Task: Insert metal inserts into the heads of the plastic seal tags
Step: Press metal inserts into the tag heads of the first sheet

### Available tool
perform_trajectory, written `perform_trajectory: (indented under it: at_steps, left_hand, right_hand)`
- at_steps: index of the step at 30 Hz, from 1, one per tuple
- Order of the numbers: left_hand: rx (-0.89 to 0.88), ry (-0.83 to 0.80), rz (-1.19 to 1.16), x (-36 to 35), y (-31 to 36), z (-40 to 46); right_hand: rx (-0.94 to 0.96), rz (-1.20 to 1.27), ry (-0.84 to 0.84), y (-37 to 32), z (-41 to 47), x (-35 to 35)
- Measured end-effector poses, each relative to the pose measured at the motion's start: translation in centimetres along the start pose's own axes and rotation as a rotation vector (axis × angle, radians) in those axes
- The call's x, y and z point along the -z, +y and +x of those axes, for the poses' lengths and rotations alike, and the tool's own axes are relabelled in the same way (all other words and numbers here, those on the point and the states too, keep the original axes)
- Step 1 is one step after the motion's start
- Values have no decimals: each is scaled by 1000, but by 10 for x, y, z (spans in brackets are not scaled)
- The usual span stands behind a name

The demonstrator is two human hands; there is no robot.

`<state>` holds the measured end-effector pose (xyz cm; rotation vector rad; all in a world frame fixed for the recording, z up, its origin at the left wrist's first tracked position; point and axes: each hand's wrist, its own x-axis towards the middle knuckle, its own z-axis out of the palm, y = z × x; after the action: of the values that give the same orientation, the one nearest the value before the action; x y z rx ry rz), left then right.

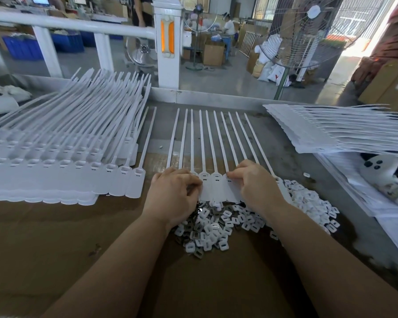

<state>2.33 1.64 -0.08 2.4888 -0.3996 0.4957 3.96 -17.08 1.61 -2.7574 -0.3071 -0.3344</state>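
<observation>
A row of several white plastic seal tags (210, 143) lies on the table, tails pointing away, heads toward me. My left hand (174, 193) rests with curled fingers on the heads at the row's left end; what its fingertips hold is hidden. My right hand (254, 183) has its fingers curled down on the heads at the right end, thumb and forefinger pressed at one head (228, 177). Just in front of the tags lies a heap of small white-and-metal inserts (218, 230), partly under both wrists.
A large stack of seal tags (62, 157) covers the left of the table. Another pile of tags (345, 129) lies at the right, above papers and a white object (381, 168). A metal table rim (216, 97) runs along the back. Brown cardboard (55, 237) covers the near table.
</observation>
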Motion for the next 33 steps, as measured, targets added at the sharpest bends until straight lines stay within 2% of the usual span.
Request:
perform_trajectory:
  at_steps: [4,11,18,25,33]
  left_hand:
    - [1,3,-4,0,0,0]
    - [6,1,-11,-1,0,0]
    - [12,-11,0,0,0,0]
    - [13,-16,7,0,1,0]
    - [16,-27,-1,0,1,1]
  right_hand:
    - [108,-106,-20,1,-8,0]
    - [39,14,5,2,-8,4]
    - [58,-69,-32,-2,-8,5]
    - [3,134,67,-9,-29,11]
    - [-39,160,-53,-7,-48,27]
